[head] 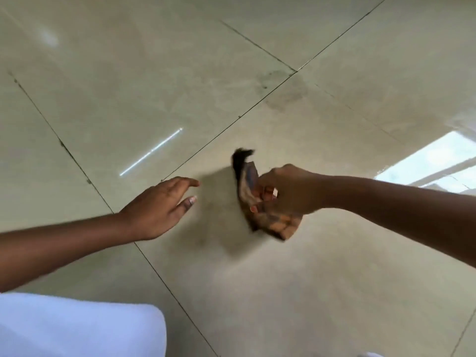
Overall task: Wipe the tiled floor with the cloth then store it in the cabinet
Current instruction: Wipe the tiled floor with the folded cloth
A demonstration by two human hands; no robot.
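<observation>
My right hand [286, 191] grips the bunched brown cloth [260, 202] above the tiled floor [231, 60]; my left hand [159, 207] hovers open, empty; wiping seems underway; next, press down toward the smudge [283, 88].

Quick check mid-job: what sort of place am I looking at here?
Probably an indoor room, though which kind I cannot tell. Large glossy floor tiles with dark grout lines mirror a window and a strip light. The right hand holds the cloth.

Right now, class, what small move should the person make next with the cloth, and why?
Probably lower the right hand so the bunched cloth presses on the tiled floor, then sweep toward the dark smudge beyond it. The left hand is open and empty.
</observation>
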